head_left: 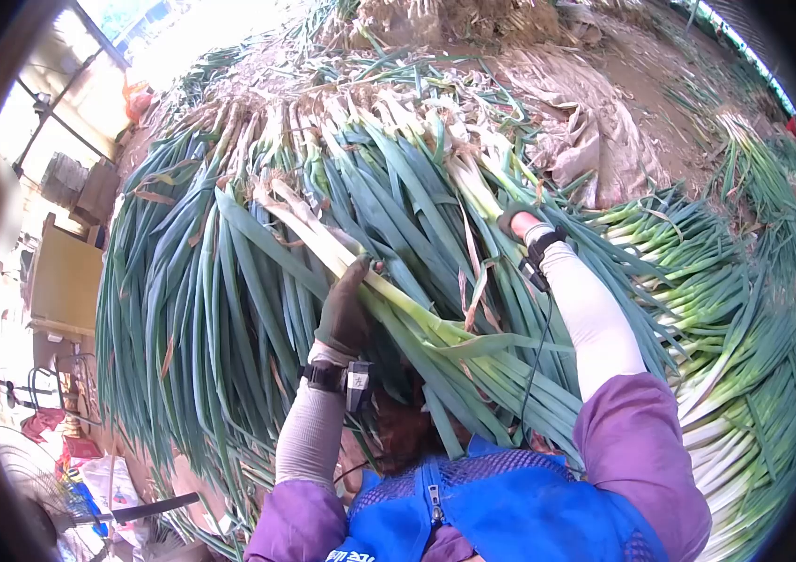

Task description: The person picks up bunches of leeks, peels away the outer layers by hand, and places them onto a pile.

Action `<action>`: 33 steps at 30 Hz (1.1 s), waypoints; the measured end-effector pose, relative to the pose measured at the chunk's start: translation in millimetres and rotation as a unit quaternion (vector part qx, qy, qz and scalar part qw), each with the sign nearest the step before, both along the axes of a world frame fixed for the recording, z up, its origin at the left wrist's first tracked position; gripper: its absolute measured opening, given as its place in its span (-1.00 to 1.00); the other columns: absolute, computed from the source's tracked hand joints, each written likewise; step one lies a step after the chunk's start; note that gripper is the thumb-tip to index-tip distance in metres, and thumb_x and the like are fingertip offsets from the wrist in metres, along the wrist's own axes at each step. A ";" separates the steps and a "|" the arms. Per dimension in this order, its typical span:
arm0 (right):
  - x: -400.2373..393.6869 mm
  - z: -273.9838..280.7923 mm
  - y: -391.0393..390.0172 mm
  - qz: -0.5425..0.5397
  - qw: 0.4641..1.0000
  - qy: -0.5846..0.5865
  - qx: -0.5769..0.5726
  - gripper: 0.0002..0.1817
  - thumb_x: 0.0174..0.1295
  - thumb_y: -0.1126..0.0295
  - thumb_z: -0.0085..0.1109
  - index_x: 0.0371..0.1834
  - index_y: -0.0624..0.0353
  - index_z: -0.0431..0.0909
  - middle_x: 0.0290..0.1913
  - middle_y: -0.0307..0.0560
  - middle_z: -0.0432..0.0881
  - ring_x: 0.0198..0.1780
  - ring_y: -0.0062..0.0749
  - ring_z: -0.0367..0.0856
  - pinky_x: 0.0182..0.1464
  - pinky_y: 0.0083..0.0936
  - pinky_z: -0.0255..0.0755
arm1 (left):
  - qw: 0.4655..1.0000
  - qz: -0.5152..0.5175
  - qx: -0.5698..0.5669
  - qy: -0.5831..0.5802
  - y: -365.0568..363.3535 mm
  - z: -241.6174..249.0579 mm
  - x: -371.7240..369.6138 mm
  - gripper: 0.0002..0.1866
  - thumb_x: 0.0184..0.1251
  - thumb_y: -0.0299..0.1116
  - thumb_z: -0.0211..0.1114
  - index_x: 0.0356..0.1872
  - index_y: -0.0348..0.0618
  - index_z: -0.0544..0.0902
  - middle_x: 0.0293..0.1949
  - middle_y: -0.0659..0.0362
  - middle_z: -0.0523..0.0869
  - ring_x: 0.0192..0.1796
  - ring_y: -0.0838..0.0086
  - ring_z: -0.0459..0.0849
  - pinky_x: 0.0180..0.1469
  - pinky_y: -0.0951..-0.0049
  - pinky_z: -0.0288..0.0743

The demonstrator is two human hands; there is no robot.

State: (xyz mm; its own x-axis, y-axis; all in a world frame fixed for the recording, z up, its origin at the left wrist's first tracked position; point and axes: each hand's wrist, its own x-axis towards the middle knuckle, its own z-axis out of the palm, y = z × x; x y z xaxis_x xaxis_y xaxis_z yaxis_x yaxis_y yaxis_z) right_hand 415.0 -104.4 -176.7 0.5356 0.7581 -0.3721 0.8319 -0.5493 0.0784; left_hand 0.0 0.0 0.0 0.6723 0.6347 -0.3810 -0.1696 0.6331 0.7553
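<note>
My left hand (346, 307), in a dark glove, is closed round the pale stalks of some green onions (323, 245). Their roots point up and to the left, and their leaves run down to the right in front of my body. Farther right, my right hand (517, 221), gloved too, is at the white stems of another bunch (475, 187); its fingers are mostly hidden. Beneath both hands lies a wide pile of green onions (220, 309) with roots at the far side and long leaves toward me.
More green onions (726, 328) are spread along the right side. A crumpled cloth (595, 131) lies behind the pile. At the left are a yellowish box (66, 276), a fan (28, 478) and some bags. Loose leaves and soil cover the ground farther back.
</note>
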 end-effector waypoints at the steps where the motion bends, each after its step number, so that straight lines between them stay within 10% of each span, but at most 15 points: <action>1: 5.3 -16.0 -10.5 0.048 0.998 0.027 0.007 -0.63 0.32 0.21 -0.03 0.11 0.06 0.57 0.14 -0.05 0.52 0.20 -0.37 0.42 0.25 -0.43 0.29 | 1.000 0.000 -0.012 -0.017 -3.5 -0.6 -3.5 -0.57 0.32 -0.20 0.30 0.11 -0.19 0.50 -0.01 0.04 0.66 0.00 0.18 0.62 0.14 0.23 0.52; 4: 23.7 -28.0 10.8 0.200 0.974 0.094 0.046 -0.73 0.27 0.45 -0.06 -0.17 0.12 0.70 -0.14 -0.30 0.62 -0.08 -0.55 0.49 0.14 -0.44 0.37 | 0.998 -0.005 -0.039 -0.055 13.2 19.0 18.5 -0.59 0.32 -0.23 0.28 0.11 -0.21 0.50 -0.01 0.01 0.66 0.02 0.18 0.62 0.14 0.21 0.51; 7: -2.9 37.3 -36.4 0.180 0.933 0.145 0.275 -0.77 0.26 0.46 -0.05 -0.25 0.12 0.67 -0.22 -0.12 0.70 -0.21 -0.41 0.65 -0.15 -0.46 0.46 | 0.994 -0.018 -0.078 -0.069 0.3 18.0 28.0 -0.60 0.35 -0.26 0.23 0.12 -0.24 0.48 0.01 -0.02 0.64 0.05 0.18 0.61 0.18 0.17 0.49; 11: 4.4 40.1 -57.8 0.277 0.940 0.054 0.194 -0.84 0.25 0.35 0.08 -0.29 0.13 0.65 -0.32 -0.10 0.68 -0.28 -0.34 0.63 -0.26 -0.43 0.46 | 0.996 -0.029 -0.054 -0.061 0.5 16.3 24.0 -0.59 0.37 -0.26 0.20 0.15 -0.24 0.45 0.01 0.01 0.63 0.06 0.21 0.60 0.16 0.18 0.49; 14: -62.8 150.7 -77.4 0.099 0.924 0.214 0.301 -0.70 0.34 0.19 0.08 -0.09 0.17 0.61 -0.27 -0.11 0.67 -0.23 -0.43 0.61 -0.15 -0.45 0.47 | 0.998 -0.032 -0.031 -0.047 -4.3 24.3 22.5 -0.61 0.39 -0.27 0.19 0.15 -0.22 0.44 -0.04 0.05 0.62 0.04 0.24 0.60 0.13 0.21 0.50; 17: -114.5 240.8 -88.0 -0.190 0.804 0.502 0.255 -0.43 0.31 -0.11 0.14 0.11 0.18 0.58 -0.21 -0.14 0.68 -0.22 -0.42 0.61 -0.10 -0.42 0.50 | 0.995 -0.051 -0.036 -0.073 -11.6 29.6 32.2 -0.65 0.42 -0.27 0.16 0.13 -0.20 0.45 -0.09 0.09 0.62 0.02 0.28 0.60 0.11 0.24 0.51; 19: -119.7 221.9 -88.3 -0.181 0.697 0.631 0.287 -0.32 0.24 -0.23 0.15 0.11 0.19 0.58 -0.24 -0.15 0.68 -0.24 -0.36 0.62 -0.15 -0.38 0.49 | 0.992 -0.071 -0.042 -0.096 -16.7 28.2 39.0 -0.67 0.45 -0.26 0.14 0.12 -0.18 0.46 -0.12 0.12 0.61 0.01 0.28 0.61 0.11 0.25 0.51; 22: -116.6 245.6 -61.6 -0.055 0.956 0.275 0.083 -0.20 0.18 -0.33 0.14 0.12 0.25 0.57 -0.21 -0.10 0.69 -0.20 -0.31 0.63 -0.15 -0.41 0.50 | 0.991 -0.090 -0.025 -0.091 -27.0 30.7 43.2 -0.66 0.47 -0.22 0.14 0.12 -0.18 0.46 -0.11 0.13 0.62 -0.02 0.27 0.62 0.12 0.24 0.51; 26: -126.4 241.7 -68.5 -0.144 0.918 0.312 0.200 -0.12 0.13 -0.35 0.15 0.12 0.35 0.55 -0.11 -0.01 0.69 -0.11 -0.32 0.62 -0.09 -0.48 0.49 | 0.992 -0.100 -0.013 -0.079 -43.2 45.8 30.2 -0.65 0.41 -0.30 0.18 0.12 -0.27 0.51 -0.12 0.15 0.65 -0.10 0.42 0.65 -0.05 0.40 0.58; 29: -113.6 216.5 -83.3 -0.221 0.653 0.657 0.307 -0.45 0.36 -0.06 0.09 -0.02 0.31 0.59 -0.14 -0.09 0.68 -0.18 -0.35 0.63 -0.10 -0.46 0.52 | 0.993 -0.089 0.021 -0.077 -52.2 50.6 18.8 -0.61 0.45 -0.21 0.18 0.12 -0.27 0.50 -0.04 0.11 0.65 -0.02 0.35 0.64 0.09 0.34 0.53; 30: -108.7 224.6 -93.6 -0.236 0.666 0.651 0.278 -0.62 0.38 0.09 0.08 -0.06 0.21 0.62 -0.17 -0.13 0.71 -0.23 -0.30 0.67 -0.12 -0.40 0.53 | 0.992 -0.097 0.020 -0.075 -54.8 54.1 15.5 -0.62 0.44 -0.21 0.18 0.11 -0.28 0.51 -0.05 0.12 0.65 -0.03 0.35 0.64 0.09 0.34 0.53; 32: -101.9 237.1 -103.1 0.164 0.868 0.333 0.330 -0.69 0.35 0.18 0.13 -0.03 0.16 0.61 -0.14 -0.04 0.70 -0.14 -0.21 0.66 -0.04 -0.42 0.53 | 0.991 -0.113 0.016 -0.070 -60.3 60.8 9.0 -0.63 0.43 -0.22 0.20 0.09 -0.28 0.52 -0.06 0.12 0.65 -0.04 0.35 0.64 0.09 0.34 0.53; 33: -103.2 242.7 -108.3 0.352 0.871 0.129 0.317 -0.72 0.34 0.23 0.15 -0.01 0.14 0.61 -0.12 0.00 0.70 -0.09 -0.17 0.66 0.00 -0.43 0.53 | 0.990 -0.121 0.016 -0.076 -63.9 59.3 7.3 -0.64 0.43 -0.23 0.19 0.07 -0.28 0.53 -0.08 0.13 0.66 -0.07 0.38 0.65 0.05 0.37 0.54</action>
